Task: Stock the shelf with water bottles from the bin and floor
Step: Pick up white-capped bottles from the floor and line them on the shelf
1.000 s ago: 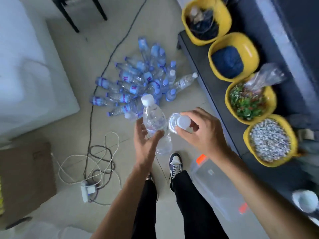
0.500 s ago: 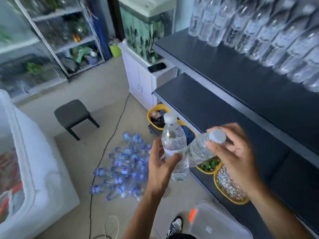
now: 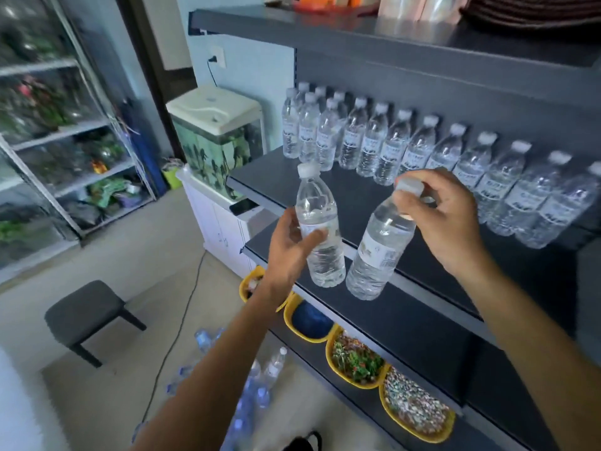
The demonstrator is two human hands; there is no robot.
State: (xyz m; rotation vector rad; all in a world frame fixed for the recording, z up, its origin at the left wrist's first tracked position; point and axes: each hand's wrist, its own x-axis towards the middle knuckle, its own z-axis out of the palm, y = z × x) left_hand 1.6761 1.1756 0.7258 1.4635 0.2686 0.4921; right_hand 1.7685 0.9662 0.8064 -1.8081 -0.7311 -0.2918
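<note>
Holding two at once before the shelf (image 3: 357,196), likely to save trips: left hand (image 3: 287,247) wraps upright bottle (image 3: 320,222), right hand (image 3: 445,219) pinches tilted bottle (image 3: 377,252) by its cap.

bottle labels (image 3: 377,249) carry print and barcode, too blurred to read; no legible text elsewhere.

Left bottle (image 3: 320,237) and right bottle (image 3: 377,255): clear, white caps; right one has white label, black barcode. Shelf (image 3: 357,196): dark grey. Far row of bottles (image 3: 419,151): clear, white caps, white labels, dark print. Bins (image 3: 287,315) near right: yellow. Floor bottles (image 3: 260,390): bluish. Stool (image 3: 84,310): grey, black legs.
</note>
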